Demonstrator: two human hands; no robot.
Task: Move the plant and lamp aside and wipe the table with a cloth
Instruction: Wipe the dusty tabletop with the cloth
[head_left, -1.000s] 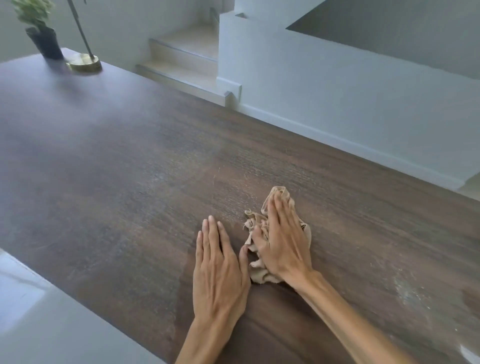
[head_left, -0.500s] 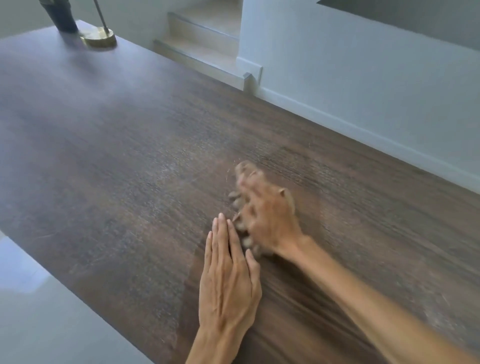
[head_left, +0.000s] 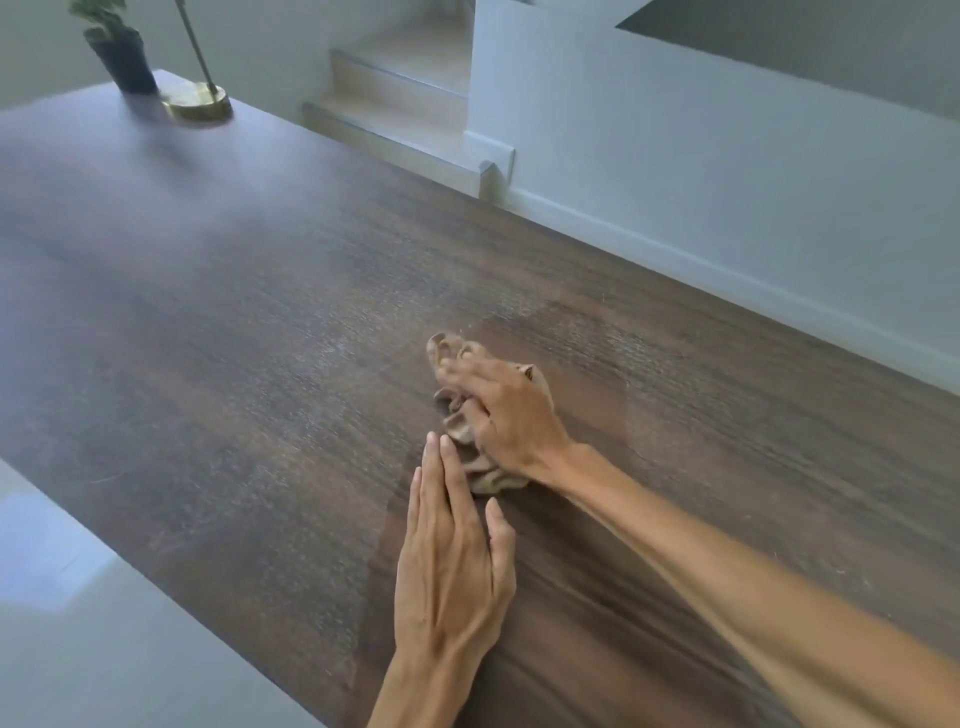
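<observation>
While the left hand (head_left: 452, 561) lies flat on the near part of the table (head_left: 218, 322), fingers straight and together and holding nothing, it seems only to brace the person. Just beyond its fingertips, the right hand (head_left: 506, 410) presses down on a crumpled tan cloth (head_left: 483, 473) on the dark wood. This hand is smeared with motion, so I cannot tell whether its fingers are spread over the cloth or curled into it; the forearm behind it is blurred too.

As for progress, the clearing step looks done: the plant (head_left: 117, 49) in its dark pot and the lamp (head_left: 200, 98) with its brass base stand side by side at the far left corner, well apart from the hands. Wiping appears to be under way around the middle of the table. A darker strip runs from the near edge up towards the cloth, perhaps damp, perhaps only shadow. Pale dusty-looking patches show on the wood to the left of and beyond the cloth, so the left and far stretches probably remain to be wiped, though glare makes that hard to judge.

Much of the cloth is hidden under the right hand. The plant's top and the lamp's upper stem are cut off by the picture edge, and the table runs out of view on the right. Beyond it, steps (head_left: 395, 88) rise beside a white wall (head_left: 701, 156).
</observation>
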